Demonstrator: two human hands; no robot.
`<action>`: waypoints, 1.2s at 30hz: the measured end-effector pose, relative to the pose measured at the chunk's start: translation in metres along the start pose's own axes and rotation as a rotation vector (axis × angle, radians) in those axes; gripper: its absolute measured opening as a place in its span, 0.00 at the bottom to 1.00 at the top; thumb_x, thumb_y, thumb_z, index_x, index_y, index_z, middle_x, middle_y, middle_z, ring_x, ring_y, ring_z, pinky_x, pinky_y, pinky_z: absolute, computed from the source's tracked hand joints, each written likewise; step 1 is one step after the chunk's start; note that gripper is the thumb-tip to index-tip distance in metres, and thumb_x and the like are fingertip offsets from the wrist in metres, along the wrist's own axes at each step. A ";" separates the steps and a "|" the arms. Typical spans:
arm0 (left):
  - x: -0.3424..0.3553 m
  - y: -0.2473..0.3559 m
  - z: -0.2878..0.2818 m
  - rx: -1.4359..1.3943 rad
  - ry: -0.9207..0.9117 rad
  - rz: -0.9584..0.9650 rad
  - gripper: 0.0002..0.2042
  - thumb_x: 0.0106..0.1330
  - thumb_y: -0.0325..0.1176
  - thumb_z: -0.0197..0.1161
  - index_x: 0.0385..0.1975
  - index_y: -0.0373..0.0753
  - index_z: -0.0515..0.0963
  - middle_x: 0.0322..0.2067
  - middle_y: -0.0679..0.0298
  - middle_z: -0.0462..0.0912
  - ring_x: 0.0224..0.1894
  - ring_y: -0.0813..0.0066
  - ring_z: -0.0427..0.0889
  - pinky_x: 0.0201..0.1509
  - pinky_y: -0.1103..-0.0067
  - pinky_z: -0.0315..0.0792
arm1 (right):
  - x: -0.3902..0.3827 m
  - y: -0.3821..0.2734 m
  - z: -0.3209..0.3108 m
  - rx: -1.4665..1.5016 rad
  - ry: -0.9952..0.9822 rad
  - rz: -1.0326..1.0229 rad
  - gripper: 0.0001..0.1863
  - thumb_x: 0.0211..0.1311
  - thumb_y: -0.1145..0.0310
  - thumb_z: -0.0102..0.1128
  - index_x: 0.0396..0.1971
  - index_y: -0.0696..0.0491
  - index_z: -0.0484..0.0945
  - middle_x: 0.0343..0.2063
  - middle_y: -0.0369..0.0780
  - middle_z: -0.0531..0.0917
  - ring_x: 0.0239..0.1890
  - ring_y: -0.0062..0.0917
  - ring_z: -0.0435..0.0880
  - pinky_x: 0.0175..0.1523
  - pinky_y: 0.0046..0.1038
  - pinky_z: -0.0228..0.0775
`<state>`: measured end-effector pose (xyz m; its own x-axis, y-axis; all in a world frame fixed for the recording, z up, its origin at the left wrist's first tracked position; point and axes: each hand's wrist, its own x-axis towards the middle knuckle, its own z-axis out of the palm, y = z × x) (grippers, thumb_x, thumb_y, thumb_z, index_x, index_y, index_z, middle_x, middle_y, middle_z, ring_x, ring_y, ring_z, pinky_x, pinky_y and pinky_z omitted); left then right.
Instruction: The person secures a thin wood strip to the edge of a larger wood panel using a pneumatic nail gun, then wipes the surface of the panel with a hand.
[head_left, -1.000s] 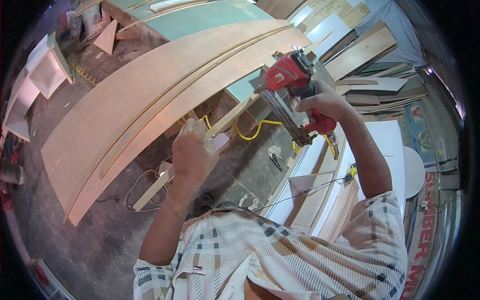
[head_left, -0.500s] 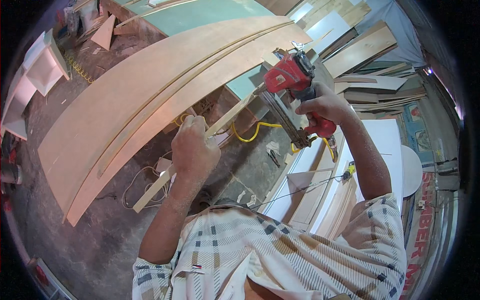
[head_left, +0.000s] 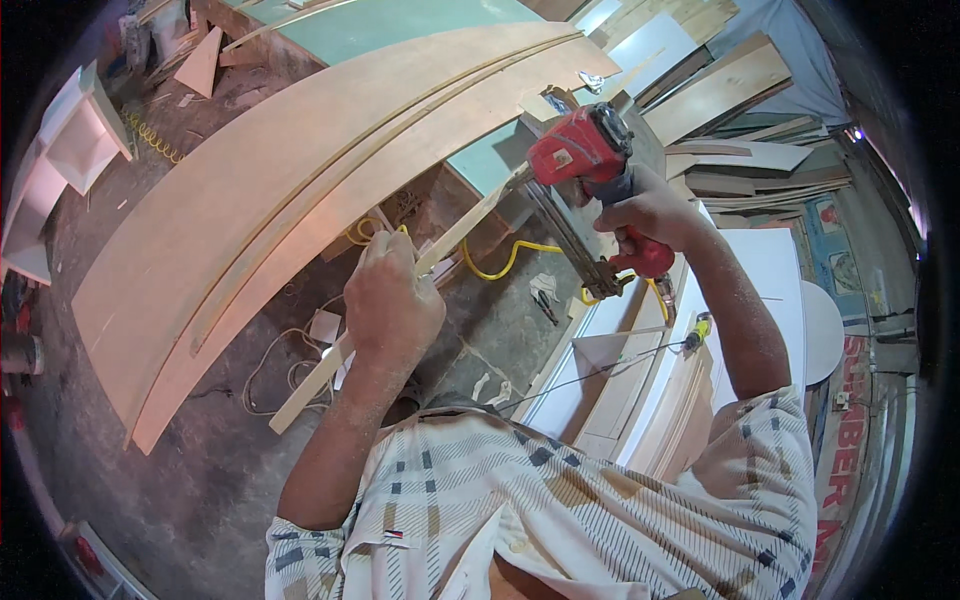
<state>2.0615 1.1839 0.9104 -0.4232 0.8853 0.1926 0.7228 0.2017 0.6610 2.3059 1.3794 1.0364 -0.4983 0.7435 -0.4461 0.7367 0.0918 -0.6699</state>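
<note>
My left hand (head_left: 396,298) is closed around a long thin wooden strip (head_left: 308,392), which slants from low on the left up to the nose of a nail gun. My right hand (head_left: 655,212) grips the red and black nail gun (head_left: 573,150) by its handle. Its nose meets or nearly meets the strip's far end; exact contact is hard to tell. Past my left hand lies a big plywood panel (head_left: 250,170) with a curved edge. Two thin strips (head_left: 330,192) run along it, one longer than the other.
A yellow air hose (head_left: 497,272) loops below the panel. Pliers (head_left: 545,308) lie on the concrete floor. White cabinet pieces (head_left: 760,300) stand at the right, with a yellow-green tool (head_left: 698,332) on them. Stacked boards (head_left: 760,180) fill the far right. A white shelf unit (head_left: 75,140) is at the left.
The view has shifted slightly. Both hands keep their grips, and the strip and nail gun hold nearly the same position.
</note>
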 end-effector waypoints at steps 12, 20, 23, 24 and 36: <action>-0.008 -0.004 -0.007 0.060 -0.039 0.038 0.12 0.56 0.24 0.66 0.40 0.32 0.75 0.41 0.49 0.78 0.45 0.48 0.83 0.47 0.59 0.80 | -0.005 -0.014 0.008 0.015 0.006 -0.030 0.12 0.47 0.77 0.69 0.34 0.60 0.80 0.22 0.37 0.82 0.18 0.22 0.81 0.20 0.26 0.75; -0.042 -0.023 -0.053 0.091 -0.033 0.106 0.12 0.59 0.30 0.72 0.39 0.33 0.78 0.37 0.49 0.82 0.39 0.44 0.84 0.45 0.57 0.77 | 0.000 -0.006 0.005 0.022 0.040 0.032 0.17 0.47 0.79 0.67 0.40 0.60 0.78 0.18 0.37 0.78 0.14 0.24 0.79 0.22 0.29 0.74; -0.050 -0.030 -0.060 0.056 -0.011 0.077 0.12 0.59 0.29 0.72 0.38 0.33 0.79 0.37 0.48 0.83 0.39 0.45 0.85 0.44 0.58 0.78 | 0.000 -0.008 0.007 0.049 0.043 -0.004 0.17 0.46 0.79 0.67 0.39 0.61 0.78 0.19 0.37 0.79 0.15 0.24 0.79 0.22 0.29 0.73; -0.050 -0.031 -0.060 0.056 -0.013 0.075 0.12 0.59 0.29 0.72 0.38 0.33 0.79 0.37 0.48 0.83 0.39 0.45 0.85 0.44 0.58 0.78 | 0.002 -0.006 0.009 0.047 0.040 -0.007 0.17 0.46 0.79 0.67 0.40 0.61 0.78 0.19 0.37 0.79 0.15 0.24 0.79 0.22 0.29 0.73; -0.047 -0.036 -0.053 -0.024 0.047 0.075 0.08 0.56 0.27 0.73 0.31 0.34 0.80 0.32 0.51 0.80 0.35 0.47 0.83 0.40 0.58 0.75 | -0.021 -0.027 0.024 -0.009 0.092 -0.029 0.15 0.46 0.76 0.72 0.37 0.60 0.81 0.21 0.36 0.82 0.17 0.21 0.81 0.22 0.25 0.74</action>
<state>2.0269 1.1132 0.9160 -0.3942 0.8768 0.2754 0.7404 0.1255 0.6604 2.2856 1.3454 1.0501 -0.4755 0.7983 -0.3696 0.7269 0.1200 -0.6761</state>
